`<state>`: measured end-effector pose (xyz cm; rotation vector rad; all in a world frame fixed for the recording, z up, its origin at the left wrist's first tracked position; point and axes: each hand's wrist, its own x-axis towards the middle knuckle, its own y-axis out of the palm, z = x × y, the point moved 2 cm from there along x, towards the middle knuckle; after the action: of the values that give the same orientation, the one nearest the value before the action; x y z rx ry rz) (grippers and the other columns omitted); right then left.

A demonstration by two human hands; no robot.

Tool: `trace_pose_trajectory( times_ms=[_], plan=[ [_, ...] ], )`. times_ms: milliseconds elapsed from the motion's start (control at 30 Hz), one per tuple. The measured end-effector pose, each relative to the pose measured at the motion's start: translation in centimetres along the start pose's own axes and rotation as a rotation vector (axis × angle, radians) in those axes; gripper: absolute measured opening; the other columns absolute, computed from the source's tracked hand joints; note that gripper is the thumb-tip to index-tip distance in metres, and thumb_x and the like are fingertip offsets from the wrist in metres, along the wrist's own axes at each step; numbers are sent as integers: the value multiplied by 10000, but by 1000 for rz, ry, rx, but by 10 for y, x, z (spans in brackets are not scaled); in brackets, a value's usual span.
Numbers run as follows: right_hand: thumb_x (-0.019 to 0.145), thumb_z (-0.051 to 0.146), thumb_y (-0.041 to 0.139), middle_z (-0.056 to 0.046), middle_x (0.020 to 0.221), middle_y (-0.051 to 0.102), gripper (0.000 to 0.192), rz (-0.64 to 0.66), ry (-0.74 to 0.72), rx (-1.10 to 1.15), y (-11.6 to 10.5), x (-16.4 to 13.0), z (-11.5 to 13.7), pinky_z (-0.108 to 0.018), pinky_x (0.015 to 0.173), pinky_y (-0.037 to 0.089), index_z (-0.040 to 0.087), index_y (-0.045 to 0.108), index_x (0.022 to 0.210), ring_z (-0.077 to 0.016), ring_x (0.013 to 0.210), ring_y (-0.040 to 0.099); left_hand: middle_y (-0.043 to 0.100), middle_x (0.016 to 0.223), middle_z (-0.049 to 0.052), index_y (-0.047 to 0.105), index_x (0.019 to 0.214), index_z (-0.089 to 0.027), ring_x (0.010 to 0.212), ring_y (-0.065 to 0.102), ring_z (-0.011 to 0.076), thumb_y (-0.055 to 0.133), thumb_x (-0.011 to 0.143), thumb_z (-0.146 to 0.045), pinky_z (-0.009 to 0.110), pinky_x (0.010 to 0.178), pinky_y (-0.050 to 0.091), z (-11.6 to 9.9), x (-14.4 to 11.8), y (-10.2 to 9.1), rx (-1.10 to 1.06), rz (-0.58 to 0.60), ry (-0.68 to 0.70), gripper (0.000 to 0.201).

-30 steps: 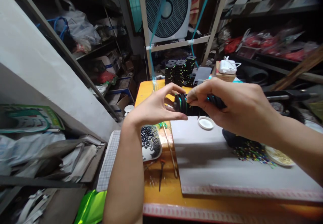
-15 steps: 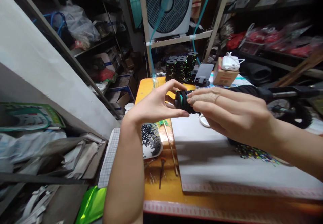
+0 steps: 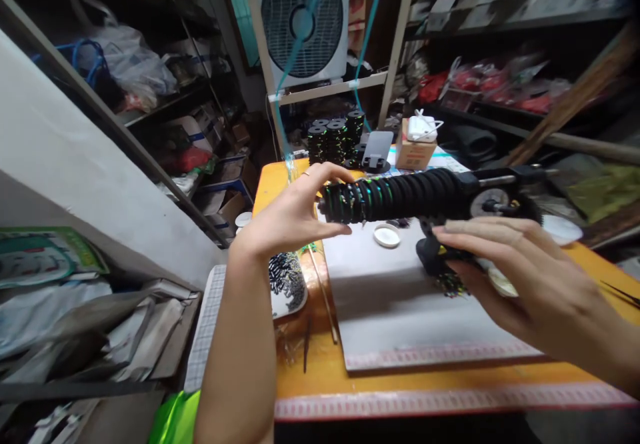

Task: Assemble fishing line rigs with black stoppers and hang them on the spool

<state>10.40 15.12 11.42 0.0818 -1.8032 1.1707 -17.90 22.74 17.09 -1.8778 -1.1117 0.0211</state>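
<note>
A row of ridged black spools lies level on a shaft above the table. Shiny green thread and small bits glint on its left part. My left hand curves round the left end, fingers above and thumb below. A metal shaft and a toothed black wheel are at the right end. Below them, my right hand has its fingers and thumb about a black handle, partly hidden by the hand. Loose colourful beads lie under the handle on a pale board.
A white tray of dark tube beads, a thin stick and a white lid lie on the yellow table. Stacked black spools, a phone stand and a cardboard box stand behind. Shelves line both sides.
My right hand has left the left end of the spool row and moved right and down to the black handle. My left hand stays at the left end. The view has shifted.
</note>
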Motion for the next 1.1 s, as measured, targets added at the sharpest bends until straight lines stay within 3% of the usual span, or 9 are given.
trace_pose_trajectory(
  times_ms=[100, 167, 233, 500, 733, 900, 1100],
  plan=[
    [906, 107, 629, -74, 972, 713, 218, 145, 115, 72, 5, -28, -6, -405, 772, 556, 232, 641, 1083, -249, 852, 668, 630, 1239, 61, 575, 1184, -233, 1075, 639, 225, 824, 761, -230, 357, 904, 539, 2, 1, 1, -20, -21, -21, 490],
    [927, 166, 616, -68, 932, 705, 97, 264, 204, 154, 15, -46, -9, -378, 720, 555, 236, 669, 969, -237, 838, 668, 638, 1214, 62, 583, 1163, -227, 1070, 641, 230, 827, 770, -277, 367, 907, 546, 3, 1, 0, -38, -16, -22, 465],
    [950, 215, 593, -78, 915, 694, 110, 329, 284, 171, 25, -61, -11, -372, 711, 562, 225, 696, 917, -234, 841, 672, 643, 1202, 61, 591, 1147, -225, 1084, 640, 235, 830, 776, -317, 377, 928, 546, 3, 1, 0, -48, -16, -11, 450],
    [962, 239, 577, -102, 941, 706, 181, 331, 433, 106, 51, -85, -19, -403, 748, 569, 203, 754, 959, -258, 860, 692, 656, 1173, 70, 599, 1135, -222, 1068, 649, 232, 834, 775, -362, 341, 848, 571, 1, 0, 1, -117, -22, -61, 452],
    [984, 251, 537, -106, 940, 678, 164, 309, 402, 119, 55, -85, -14, -391, 734, 557, 187, 682, 940, -244, 835, 672, 683, 1135, 59, 613, 1153, -209, 987, 676, 214, 826, 784, -348, 372, 910, 565, 2, 0, 0, -140, -23, -79, 449],
    [987, 187, 527, -80, 979, 660, 100, 246, 294, 186, 43, -61, -4, -336, 732, 552, 218, 615, 1022, -211, 853, 673, 693, 1154, 61, 609, 1175, -221, 938, 695, 214, 811, 794, -396, 385, 872, 581, 6, 1, 1, -167, -22, -122, 465],
    [947, 119, 588, -29, 954, 709, 144, 20, 118, 241, 12, 31, 14, -283, 723, 553, 239, 610, 1023, -173, 829, 710, 683, 1176, 71, 599, 1187, -210, 939, 693, 210, 804, 802, -388, 375, 852, 585, 5, 1, 1, -173, -11, -128, 471]
  ],
)
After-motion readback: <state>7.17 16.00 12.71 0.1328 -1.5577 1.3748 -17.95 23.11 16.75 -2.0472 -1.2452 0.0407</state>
